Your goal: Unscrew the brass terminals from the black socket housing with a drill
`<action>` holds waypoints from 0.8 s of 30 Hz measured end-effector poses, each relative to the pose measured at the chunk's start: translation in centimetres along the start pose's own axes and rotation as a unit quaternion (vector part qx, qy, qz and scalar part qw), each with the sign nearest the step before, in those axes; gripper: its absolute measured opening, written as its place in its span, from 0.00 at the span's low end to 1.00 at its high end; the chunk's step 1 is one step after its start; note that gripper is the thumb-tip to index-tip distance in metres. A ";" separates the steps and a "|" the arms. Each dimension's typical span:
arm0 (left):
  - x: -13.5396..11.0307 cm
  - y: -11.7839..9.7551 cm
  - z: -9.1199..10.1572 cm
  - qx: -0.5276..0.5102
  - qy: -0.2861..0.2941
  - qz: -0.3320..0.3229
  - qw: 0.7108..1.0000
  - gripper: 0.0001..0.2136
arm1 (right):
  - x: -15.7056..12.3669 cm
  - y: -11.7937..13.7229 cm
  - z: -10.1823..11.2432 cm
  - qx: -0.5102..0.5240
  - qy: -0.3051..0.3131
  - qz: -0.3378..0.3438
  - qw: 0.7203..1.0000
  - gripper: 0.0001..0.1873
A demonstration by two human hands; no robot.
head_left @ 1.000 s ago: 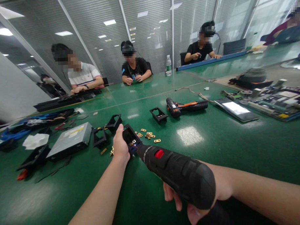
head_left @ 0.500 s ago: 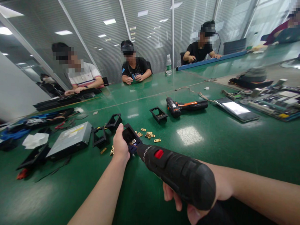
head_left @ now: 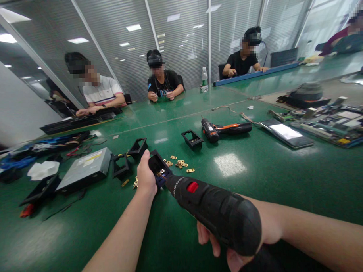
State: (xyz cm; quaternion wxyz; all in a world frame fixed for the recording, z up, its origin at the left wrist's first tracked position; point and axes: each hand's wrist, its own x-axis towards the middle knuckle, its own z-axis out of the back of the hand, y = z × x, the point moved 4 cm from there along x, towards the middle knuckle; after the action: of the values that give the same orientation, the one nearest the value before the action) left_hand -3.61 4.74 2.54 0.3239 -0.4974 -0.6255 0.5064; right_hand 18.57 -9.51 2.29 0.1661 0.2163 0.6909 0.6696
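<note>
My left hand is closed on the left side of a black plastic frame, which is tilted up off the table. Brass-coloured parts show inside its lower end. In my right hand is a black cordless drill with a red switch on top. Its chuck points into the lower part of the frame; the tip of the bit is hidden. Small brass plates with holes lie just beyond the frame, and more lie beside my left hand.
More black frames stand on the green table. A second drill lies behind, near a phone and circuit boards. At left is a grey disc drive. Several people sit across the table, near a water bottle.
My hands, the drill and the held frame stay almost where they were. Across the table, the middle person's hands have moved slightly apart.
</note>
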 end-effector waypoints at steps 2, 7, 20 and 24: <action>0.1 0.1 0.1 -0.007 -0.005 -0.004 1.000 0.24 | 0.3 -0.5 0.1 0.026 -0.003 0.012 1.000 0.32; -0.1 0.0 -0.1 -0.010 -0.007 0.003 1.000 0.22 | 0.5 -1.0 0.0 0.057 -0.013 0.007 0.998 0.28; 0.1 0.2 0.0 -0.017 -0.016 0.002 1.000 0.22 | 0.2 -0.6 -0.5 0.088 -0.050 0.000 0.995 0.29; 0.1 0.3 0.1 -0.015 -0.016 -0.002 1.000 0.23 | 0.1 -1.1 -0.5 0.093 -0.051 0.016 0.994 0.29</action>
State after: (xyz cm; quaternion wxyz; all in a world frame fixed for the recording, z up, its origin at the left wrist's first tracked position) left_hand -3.63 4.81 2.21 0.3076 -0.4928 -0.6389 0.5043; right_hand 18.09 -9.89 1.24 0.1695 0.2756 0.7370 0.5935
